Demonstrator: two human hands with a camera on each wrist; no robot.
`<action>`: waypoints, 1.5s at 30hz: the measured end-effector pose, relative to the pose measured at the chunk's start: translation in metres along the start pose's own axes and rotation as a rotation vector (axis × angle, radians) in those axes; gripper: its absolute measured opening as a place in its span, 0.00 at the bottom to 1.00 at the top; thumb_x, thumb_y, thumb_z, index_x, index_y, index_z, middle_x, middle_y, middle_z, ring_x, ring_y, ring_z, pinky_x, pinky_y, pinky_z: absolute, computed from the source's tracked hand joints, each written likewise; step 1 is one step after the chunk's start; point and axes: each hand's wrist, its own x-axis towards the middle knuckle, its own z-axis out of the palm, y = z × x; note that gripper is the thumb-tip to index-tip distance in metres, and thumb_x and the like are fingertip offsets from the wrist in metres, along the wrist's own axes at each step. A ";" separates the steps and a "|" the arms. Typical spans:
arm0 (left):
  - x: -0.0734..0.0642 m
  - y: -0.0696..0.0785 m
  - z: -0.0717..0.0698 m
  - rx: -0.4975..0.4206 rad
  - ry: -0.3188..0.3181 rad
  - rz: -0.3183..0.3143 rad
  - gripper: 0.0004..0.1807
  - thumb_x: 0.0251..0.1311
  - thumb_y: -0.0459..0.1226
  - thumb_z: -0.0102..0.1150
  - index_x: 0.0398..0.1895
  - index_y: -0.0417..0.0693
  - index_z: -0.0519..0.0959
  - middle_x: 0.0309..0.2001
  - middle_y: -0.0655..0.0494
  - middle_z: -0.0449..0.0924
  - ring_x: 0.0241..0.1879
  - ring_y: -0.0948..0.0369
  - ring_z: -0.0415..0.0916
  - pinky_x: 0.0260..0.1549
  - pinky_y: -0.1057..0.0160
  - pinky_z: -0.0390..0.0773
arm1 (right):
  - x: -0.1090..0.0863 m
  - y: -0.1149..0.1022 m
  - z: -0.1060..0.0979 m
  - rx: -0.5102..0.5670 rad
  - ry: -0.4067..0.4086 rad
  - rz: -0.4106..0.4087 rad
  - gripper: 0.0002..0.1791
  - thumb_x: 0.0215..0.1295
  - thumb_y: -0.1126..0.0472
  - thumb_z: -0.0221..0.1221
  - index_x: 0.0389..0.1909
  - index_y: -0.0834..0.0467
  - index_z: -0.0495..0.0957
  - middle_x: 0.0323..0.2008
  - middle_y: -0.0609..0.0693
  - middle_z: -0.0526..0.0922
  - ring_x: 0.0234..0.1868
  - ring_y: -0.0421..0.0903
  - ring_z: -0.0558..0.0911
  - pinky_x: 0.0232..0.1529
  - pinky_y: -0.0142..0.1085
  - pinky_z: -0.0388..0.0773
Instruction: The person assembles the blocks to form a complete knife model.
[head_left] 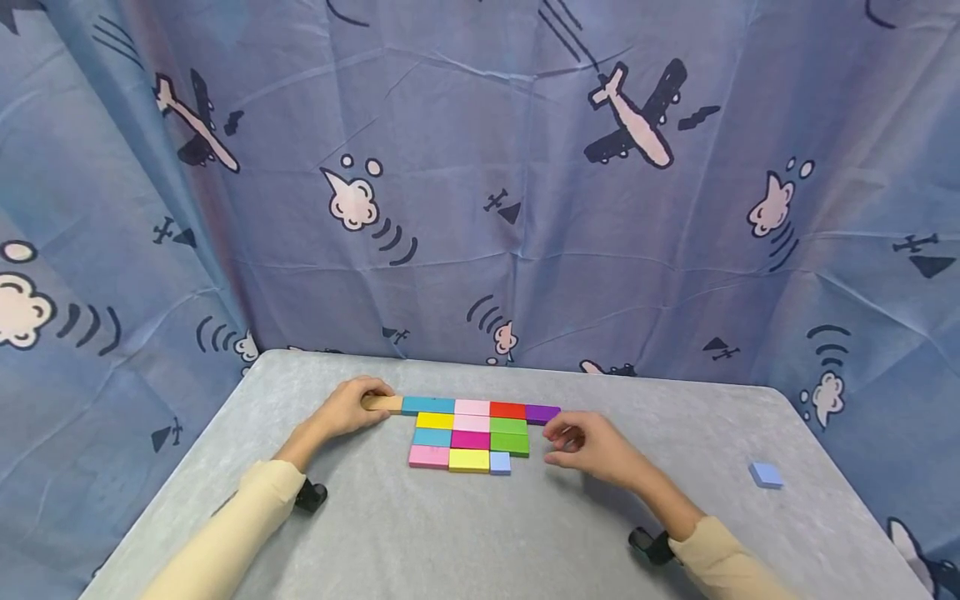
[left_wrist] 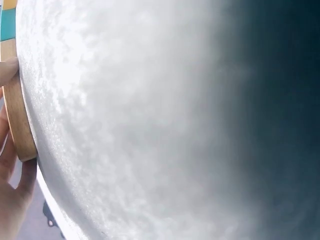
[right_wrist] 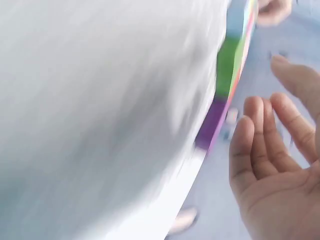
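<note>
With thumb in front and fingers behind, my left hand point(head_left: 351, 407) grips a tan wooden block point(head_left: 387, 404) at the left end of a row of coloured blocks. That row continues with a blue block point(head_left: 428, 405), a pink block point(head_left: 472, 407), a red block point(head_left: 507, 410) and a purple block point(head_left: 543, 414). Below it, touching blocks form shorter rows, among them a green block point(head_left: 509, 444) and a small light-blue block point(head_left: 499, 463). My right hand point(head_left: 596, 450) hovers just right of the purple block, fingers loosely bent, holding nothing.
A lone light-blue square block point(head_left: 766, 475) lies far to the right on the grey cloth-covered table point(head_left: 420, 542). Behind the table's back edge hangs a blue curtain point(head_left: 450, 208) printed with planes. Each wrist carries a small black camera.
</note>
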 end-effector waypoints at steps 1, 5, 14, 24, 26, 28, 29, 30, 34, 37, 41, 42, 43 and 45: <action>0.000 0.000 0.000 0.000 0.001 -0.002 0.13 0.57 0.29 0.73 0.45 0.42 0.85 0.47 0.48 0.83 0.47 0.50 0.77 0.52 0.45 0.74 | -0.008 0.006 -0.009 0.006 0.018 -0.005 0.15 0.58 0.65 0.74 0.44 0.65 0.83 0.40 0.56 0.84 0.38 0.46 0.84 0.39 0.36 0.81; -0.001 -0.002 0.000 0.000 0.002 -0.004 0.13 0.57 0.30 0.73 0.46 0.43 0.85 0.47 0.49 0.83 0.47 0.50 0.77 0.52 0.45 0.74 | -0.043 0.032 -0.048 0.005 0.098 -0.005 0.16 0.61 0.66 0.72 0.48 0.67 0.82 0.42 0.60 0.84 0.40 0.50 0.85 0.40 0.36 0.81; -0.004 -0.011 0.004 -0.006 0.018 0.010 0.14 0.57 0.31 0.74 0.47 0.43 0.85 0.47 0.50 0.83 0.48 0.51 0.78 0.52 0.46 0.74 | -0.122 0.080 -0.122 -0.093 0.255 0.130 0.18 0.63 0.67 0.70 0.51 0.70 0.80 0.46 0.57 0.84 0.43 0.45 0.85 0.38 0.32 0.81; -0.004 -0.012 0.003 -0.015 0.022 0.008 0.13 0.57 0.32 0.74 0.46 0.44 0.86 0.47 0.50 0.83 0.48 0.50 0.78 0.53 0.46 0.74 | -0.173 0.101 -0.170 -0.158 0.288 0.370 0.27 0.64 0.58 0.71 0.57 0.71 0.77 0.48 0.45 0.84 0.44 0.27 0.79 0.37 0.33 0.81; -0.003 -0.011 0.003 -0.011 0.023 0.015 0.13 0.58 0.32 0.74 0.46 0.44 0.86 0.47 0.51 0.83 0.48 0.50 0.78 0.52 0.46 0.74 | -0.176 0.106 -0.173 -0.155 0.240 0.426 0.30 0.64 0.56 0.71 0.59 0.71 0.76 0.52 0.53 0.84 0.44 0.27 0.78 0.37 0.34 0.81; -0.003 -0.011 0.003 -0.012 0.022 0.015 0.13 0.58 0.32 0.74 0.46 0.43 0.86 0.47 0.50 0.84 0.48 0.50 0.78 0.53 0.45 0.74 | -0.178 0.110 -0.173 -0.154 0.184 0.453 0.31 0.64 0.55 0.71 0.61 0.71 0.75 0.55 0.61 0.81 0.45 0.29 0.78 0.39 0.34 0.80; -0.003 -0.011 0.003 -0.014 0.021 0.014 0.13 0.58 0.32 0.74 0.46 0.44 0.86 0.47 0.50 0.83 0.48 0.50 0.78 0.53 0.46 0.74 | -0.179 0.113 -0.173 -0.152 0.162 0.459 0.32 0.63 0.56 0.71 0.61 0.71 0.75 0.56 0.64 0.80 0.45 0.29 0.79 0.39 0.34 0.80; -0.003 -0.011 0.003 -0.017 0.021 0.013 0.13 0.58 0.32 0.74 0.46 0.44 0.86 0.47 0.50 0.83 0.48 0.50 0.78 0.53 0.45 0.74 | -0.179 0.115 -0.173 -0.153 0.148 0.461 0.32 0.63 0.56 0.72 0.61 0.71 0.75 0.56 0.66 0.79 0.45 0.29 0.79 0.40 0.33 0.80; -0.001 -0.010 0.003 -0.023 0.019 0.004 0.13 0.57 0.32 0.74 0.46 0.44 0.86 0.47 0.50 0.83 0.48 0.50 0.78 0.53 0.46 0.74 | -0.180 0.124 -0.171 -0.152 0.122 0.424 0.31 0.60 0.59 0.73 0.59 0.72 0.76 0.55 0.67 0.79 0.45 0.26 0.78 0.42 0.30 0.80; -0.001 -0.010 0.003 -0.022 0.018 -0.005 0.13 0.57 0.31 0.75 0.46 0.44 0.86 0.47 0.51 0.83 0.48 0.51 0.78 0.52 0.46 0.74 | -0.180 0.129 -0.170 -0.157 0.120 0.389 0.30 0.58 0.61 0.74 0.57 0.72 0.77 0.53 0.64 0.80 0.45 0.26 0.77 0.42 0.30 0.79; -0.001 -0.010 0.003 -0.015 0.016 -0.014 0.13 0.57 0.31 0.75 0.46 0.45 0.86 0.47 0.51 0.83 0.48 0.52 0.77 0.53 0.48 0.74 | -0.180 0.133 -0.170 -0.164 0.115 0.364 0.27 0.58 0.64 0.74 0.54 0.73 0.79 0.51 0.64 0.81 0.43 0.28 0.78 0.40 0.30 0.79; -0.001 -0.010 0.003 -0.016 0.016 -0.013 0.14 0.57 0.31 0.75 0.46 0.44 0.86 0.47 0.51 0.83 0.48 0.52 0.77 0.53 0.48 0.74 | -0.180 0.133 -0.170 -0.166 0.117 0.369 0.26 0.58 0.64 0.74 0.54 0.73 0.79 0.51 0.64 0.81 0.42 0.29 0.79 0.39 0.31 0.79; 0.000 -0.010 0.002 -0.013 0.017 -0.008 0.13 0.57 0.31 0.74 0.46 0.44 0.86 0.47 0.51 0.83 0.48 0.52 0.77 0.52 0.47 0.74 | -0.179 0.132 -0.170 -0.169 0.117 0.378 0.26 0.58 0.63 0.74 0.53 0.73 0.80 0.51 0.64 0.81 0.42 0.30 0.79 0.39 0.31 0.80; 0.000 -0.009 0.002 -0.013 0.019 0.001 0.13 0.57 0.31 0.74 0.46 0.44 0.86 0.47 0.50 0.83 0.47 0.51 0.78 0.52 0.47 0.74 | -0.177 0.130 -0.170 -0.183 0.121 0.387 0.25 0.58 0.62 0.74 0.53 0.72 0.80 0.50 0.64 0.82 0.41 0.31 0.80 0.38 0.32 0.80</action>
